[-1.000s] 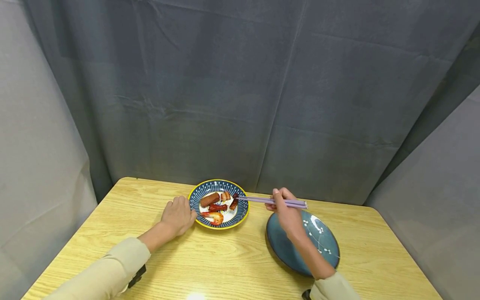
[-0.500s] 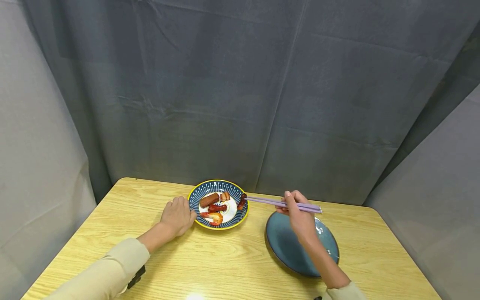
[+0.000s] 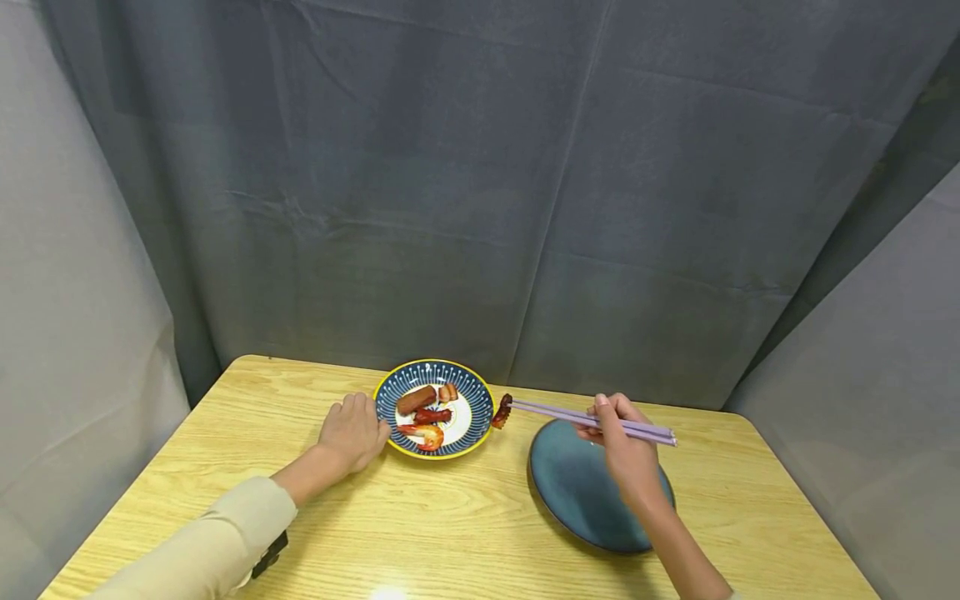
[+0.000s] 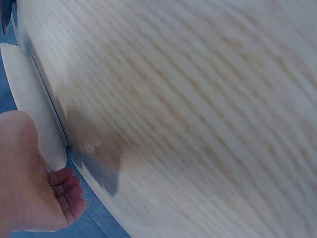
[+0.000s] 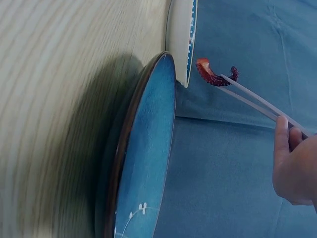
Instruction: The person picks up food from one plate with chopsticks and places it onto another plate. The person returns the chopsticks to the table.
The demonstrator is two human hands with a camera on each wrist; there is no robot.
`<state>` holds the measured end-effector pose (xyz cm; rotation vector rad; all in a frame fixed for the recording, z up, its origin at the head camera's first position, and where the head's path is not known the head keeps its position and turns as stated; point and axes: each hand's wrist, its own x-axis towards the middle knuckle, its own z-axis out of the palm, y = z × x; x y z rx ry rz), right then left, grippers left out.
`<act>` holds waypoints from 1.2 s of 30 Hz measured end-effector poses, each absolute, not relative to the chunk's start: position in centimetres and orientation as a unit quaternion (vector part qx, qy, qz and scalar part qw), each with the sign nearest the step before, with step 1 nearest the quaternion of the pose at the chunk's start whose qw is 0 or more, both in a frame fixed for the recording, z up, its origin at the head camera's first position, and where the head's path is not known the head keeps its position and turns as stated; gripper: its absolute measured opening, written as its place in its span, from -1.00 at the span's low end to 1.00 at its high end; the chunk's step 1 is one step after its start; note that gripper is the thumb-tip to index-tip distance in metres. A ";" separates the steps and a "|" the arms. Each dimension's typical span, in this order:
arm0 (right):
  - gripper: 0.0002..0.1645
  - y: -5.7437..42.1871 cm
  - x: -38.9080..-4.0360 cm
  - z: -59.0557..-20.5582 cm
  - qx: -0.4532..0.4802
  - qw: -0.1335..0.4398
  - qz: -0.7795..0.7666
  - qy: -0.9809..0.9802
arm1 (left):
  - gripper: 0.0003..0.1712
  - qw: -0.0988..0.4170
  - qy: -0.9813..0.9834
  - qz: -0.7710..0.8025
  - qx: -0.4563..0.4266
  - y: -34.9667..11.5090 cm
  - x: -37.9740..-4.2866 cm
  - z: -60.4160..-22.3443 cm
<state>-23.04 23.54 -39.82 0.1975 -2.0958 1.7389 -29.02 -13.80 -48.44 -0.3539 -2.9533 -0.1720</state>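
Observation:
My left hand (image 3: 352,433) is at the left edge of a blue patterned bowl (image 3: 474,388) with a yellow rim. In the left wrist view its curled fingers and thumb grip the side of the bowl (image 4: 34,99). Lilac chopsticks (image 3: 558,412) are held in my right hand (image 3: 628,450), above the back of a teal plate (image 3: 585,483). Their tips pinch a dark red octopus tentacle (image 3: 501,412) with suckers, just right of the bowl's rim. The right wrist view shows the tentacle (image 5: 210,78) raised above both dishes.
Inside the bowl lie a shrimp (image 3: 425,435), a brown log-shaped piece (image 3: 416,401), a small striped meat piece (image 3: 447,392) and a reddish-brown piece (image 3: 432,416). Grey curtain (image 3: 390,183) hangs behind the wooden table (image 3: 442,525).
My right hand has moved right and slightly nearer, carrying the octopus tentacle in the chopsticks from inside the bowl to past its right rim. My left hand has stayed at the bowl.

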 end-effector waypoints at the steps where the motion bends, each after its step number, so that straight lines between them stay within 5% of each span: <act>1: -0.56 23.7 -22.9 -39.8 0.071 0.203 0.621 -0.753 | -0.63 0.080 -0.988 -0.057 -0.118 -13.8 -29.0 -48.5; 36: -0.57 30.1 -20.5 -39.8 -0.004 0.198 0.583 -0.788 | -0.61 0.077 -0.988 -0.058 -0.119 -13.7 -28.9 -48.2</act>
